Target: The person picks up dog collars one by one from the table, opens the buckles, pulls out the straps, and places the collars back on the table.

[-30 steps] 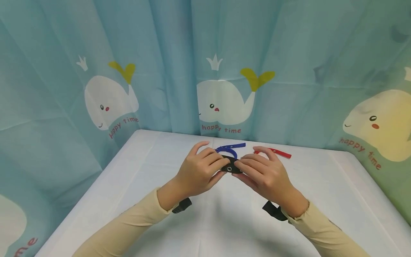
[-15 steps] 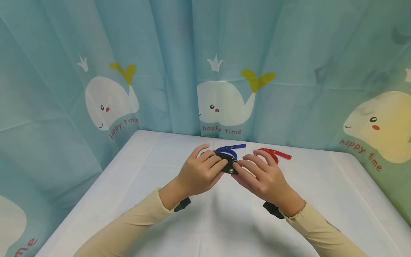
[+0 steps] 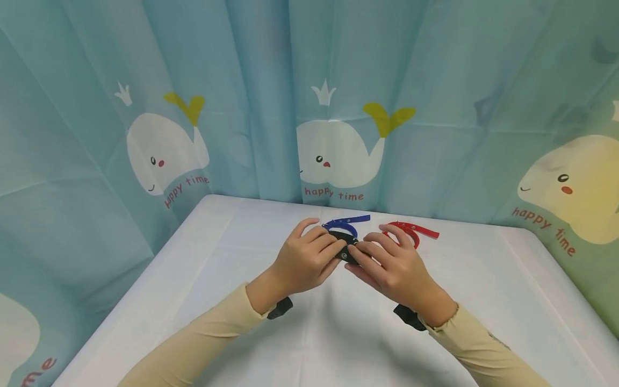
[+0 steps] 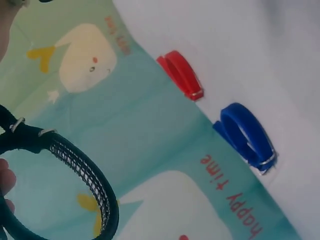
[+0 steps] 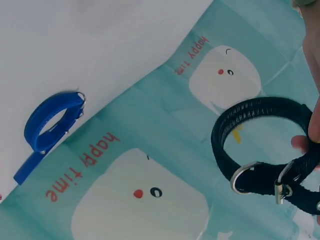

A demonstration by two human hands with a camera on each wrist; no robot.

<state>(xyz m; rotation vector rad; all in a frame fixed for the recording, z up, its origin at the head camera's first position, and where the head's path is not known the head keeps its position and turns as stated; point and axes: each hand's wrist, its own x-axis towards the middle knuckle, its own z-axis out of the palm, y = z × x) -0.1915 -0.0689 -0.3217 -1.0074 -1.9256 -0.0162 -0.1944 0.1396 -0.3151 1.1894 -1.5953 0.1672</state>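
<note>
Both hands hold a black collar (image 3: pixel 342 256) above the white table. My left hand (image 3: pixel 306 259) grips its left part, and my right hand (image 3: pixel 397 269) pinches its right part, fingertips nearly meeting. In the right wrist view the black collar (image 5: pixel 220 137) forms a closed loop, with its strap passed through a metal buckle beside a D-ring. A light stitched lining shows inside the black collar (image 4: pixel 95 182) in the left wrist view. Fingers partly cover the strap end.
A blue collar (image 3: pixel 358 219) and a red collar (image 3: pixel 427 232), both buckled into loops, lie on the white table (image 3: pixel 232 231) beyond the hands. Behind the table's far edge hangs a blue curtain (image 3: pixel 261 107) printed with whales.
Both hands keep hold of the black collar, tilting it slightly. The right hand has shifted a little left, uncovering more of the red collar.
</note>
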